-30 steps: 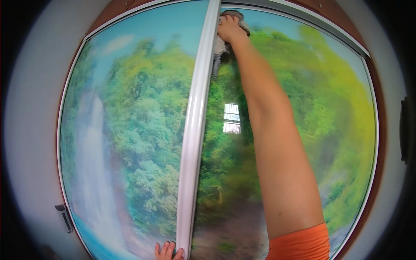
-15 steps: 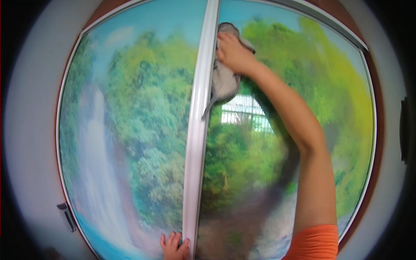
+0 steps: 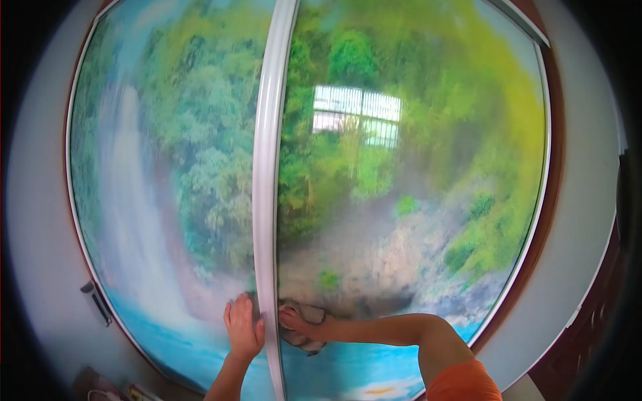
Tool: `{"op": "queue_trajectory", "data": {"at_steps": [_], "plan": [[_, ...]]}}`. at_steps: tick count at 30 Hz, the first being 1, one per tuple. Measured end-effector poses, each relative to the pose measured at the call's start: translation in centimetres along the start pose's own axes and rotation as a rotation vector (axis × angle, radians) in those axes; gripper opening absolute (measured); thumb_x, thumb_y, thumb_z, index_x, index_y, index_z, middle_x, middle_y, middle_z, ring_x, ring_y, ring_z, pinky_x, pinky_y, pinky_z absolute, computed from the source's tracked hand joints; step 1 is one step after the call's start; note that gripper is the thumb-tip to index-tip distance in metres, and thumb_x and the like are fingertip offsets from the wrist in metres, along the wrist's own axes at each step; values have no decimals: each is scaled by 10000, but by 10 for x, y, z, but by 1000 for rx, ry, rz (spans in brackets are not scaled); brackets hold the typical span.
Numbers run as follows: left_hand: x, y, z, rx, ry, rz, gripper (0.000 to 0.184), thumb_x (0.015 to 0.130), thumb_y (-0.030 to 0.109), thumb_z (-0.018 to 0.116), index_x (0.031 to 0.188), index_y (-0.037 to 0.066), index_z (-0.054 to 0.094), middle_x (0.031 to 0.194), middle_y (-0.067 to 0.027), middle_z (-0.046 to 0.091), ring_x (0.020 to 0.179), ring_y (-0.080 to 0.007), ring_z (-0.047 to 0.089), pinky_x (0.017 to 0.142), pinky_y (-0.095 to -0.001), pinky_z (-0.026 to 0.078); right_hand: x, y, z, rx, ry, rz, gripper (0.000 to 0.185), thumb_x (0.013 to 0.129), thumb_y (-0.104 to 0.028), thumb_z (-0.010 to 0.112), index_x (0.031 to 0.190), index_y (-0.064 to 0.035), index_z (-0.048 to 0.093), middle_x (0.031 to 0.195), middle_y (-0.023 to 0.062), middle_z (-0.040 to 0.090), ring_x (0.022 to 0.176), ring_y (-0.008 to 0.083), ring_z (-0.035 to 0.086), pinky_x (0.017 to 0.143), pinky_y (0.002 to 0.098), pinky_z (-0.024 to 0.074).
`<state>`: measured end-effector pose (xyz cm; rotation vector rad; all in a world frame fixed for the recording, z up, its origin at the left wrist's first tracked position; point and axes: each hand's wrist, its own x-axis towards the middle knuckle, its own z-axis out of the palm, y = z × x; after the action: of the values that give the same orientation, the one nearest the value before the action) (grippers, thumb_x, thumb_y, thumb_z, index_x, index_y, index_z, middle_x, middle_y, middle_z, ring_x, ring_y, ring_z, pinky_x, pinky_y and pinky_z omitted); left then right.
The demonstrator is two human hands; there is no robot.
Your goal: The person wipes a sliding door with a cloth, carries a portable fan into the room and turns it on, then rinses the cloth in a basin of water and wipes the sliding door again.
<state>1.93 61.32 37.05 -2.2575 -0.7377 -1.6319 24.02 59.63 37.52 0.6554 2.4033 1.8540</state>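
Note:
My right hand (image 3: 299,322) presses a bunched grey-and-white striped cloth (image 3: 314,313) against the lower right glossy panel (image 3: 401,220), right beside the white vertical strip (image 3: 269,147). Its fingers are around the cloth, close to the strip. On the other side of the strip, my left hand (image 3: 245,329) lies on the left panel (image 3: 207,160) with its fingers stretched upward and holding nothing. Both panels carry a printed picture of a waterfall, trees and blue water.
A bright window reflection (image 3: 358,115) shows on the right panel. A dark handle (image 3: 97,304) sits on the pale surface at the left. Dark red furniture (image 3: 582,321) stands at the lower right. Partly visible objects (image 3: 100,387) lie at the bottom left.
My right hand has moved with the cloth from the top of the right panel down to its lower part. The view has tilted downward, and more of my left hand and forearm shows.

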Motion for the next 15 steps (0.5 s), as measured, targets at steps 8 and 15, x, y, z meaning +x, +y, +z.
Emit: {"op": "queue_trajectory", "data": {"at_steps": [8, 15], "plan": [[-77, 15, -48, 59, -247, -155, 552, 760, 110, 522, 1247, 4, 285, 1204, -187, 410, 1095, -306, 413, 962, -490, 192, -92, -65, -9, 1714, -576, 580, 157, 779, -175, 446, 767, -29, 501, 708, 47, 474, 634, 180, 463, 551, 370, 367], [-100, 49, -50, -32, -325, -165, 533, 771, 33, 493, 1252, -16, 269, 1250, -174, 378, 1122, -295, 397, 983, -470, 168, -158, 50, -137, 1714, 869, 1580, 345, 738, -105, 473, 1069, -12, 497, 1159, 129, 480, 1090, 239, 436, 923, 352, 338]]}}
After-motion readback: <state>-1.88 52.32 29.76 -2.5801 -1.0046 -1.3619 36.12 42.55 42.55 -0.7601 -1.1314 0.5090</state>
